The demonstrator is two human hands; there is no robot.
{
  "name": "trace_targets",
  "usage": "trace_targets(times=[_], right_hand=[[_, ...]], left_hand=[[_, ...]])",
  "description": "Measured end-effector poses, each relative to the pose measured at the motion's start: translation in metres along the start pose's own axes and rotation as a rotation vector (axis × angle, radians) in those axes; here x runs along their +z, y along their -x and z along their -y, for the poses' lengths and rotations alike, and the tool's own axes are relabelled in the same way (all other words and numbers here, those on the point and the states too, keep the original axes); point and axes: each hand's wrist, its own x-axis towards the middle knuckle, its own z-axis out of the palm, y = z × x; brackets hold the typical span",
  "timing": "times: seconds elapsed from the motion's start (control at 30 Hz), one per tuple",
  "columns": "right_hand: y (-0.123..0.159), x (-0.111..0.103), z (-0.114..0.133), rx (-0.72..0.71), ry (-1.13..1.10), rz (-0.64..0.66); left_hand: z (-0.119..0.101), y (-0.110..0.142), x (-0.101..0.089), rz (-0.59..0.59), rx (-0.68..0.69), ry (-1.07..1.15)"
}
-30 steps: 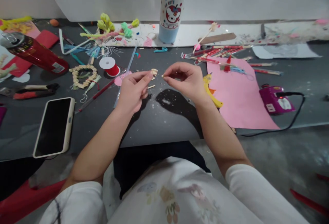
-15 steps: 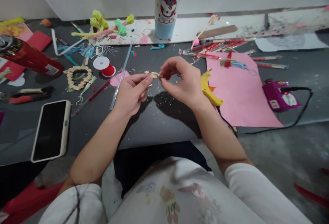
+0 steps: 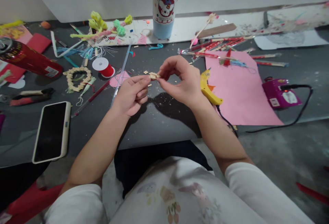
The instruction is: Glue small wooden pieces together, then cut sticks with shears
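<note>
A tall bottle [image 3: 166, 9] is stood upright on a white strip [image 3: 183, 28] at the back of the table [image 3: 159, 133]. It is painted white above and blue below, and what is in it cannot be seen. A shiny red can [image 3: 33, 59] is placed at the left, and its inside is hidden too. Red thread [image 3: 110, 71] is wound around a white spool [image 3: 101, 63].

Some little pale sticks [image 3: 154, 76] are held just above the middle of the table. They are short and straight, look like wood, and are put side by side. One end is pinched tight by the fingers of the left hand [image 3: 132, 93]. The other end is pinched by the thumb and finger of the right hand [image 3: 181, 81]. A bumpy ring [image 3: 69, 77] is made of pale bits. Flat, smooth pink paper [image 3: 236, 90] is spread at the right, and a curved yellow tool [image 3: 210, 92] is laid at its edge.

A second ago, a gap was left between the hands, and a tiny bit was held by the right one. Now both are brought together at the sticks. More of the yellow tool is shown too, with its black cord [image 3: 226, 121].
</note>
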Motion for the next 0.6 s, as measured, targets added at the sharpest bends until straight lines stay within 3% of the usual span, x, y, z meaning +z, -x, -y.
trace_targets(times=[0.13, 0.4, 0.6], right_hand=[[0.000, -0.003, 0.001, 0.010, 0.017, 0.027], [0.000, -0.009, 0.005, 0.029, 0.093, 0.083], [0.001, -0.009, 0.002, 0.006, 0.052, 0.086]], left_hand=[[0.001, 0.000, 0.000, -0.020, 0.029, -0.034], [0.008, -0.003, 0.001, -0.146, 0.264, -0.214], [0.011, -0.004, -0.001, -0.191, 0.297, -0.278]])
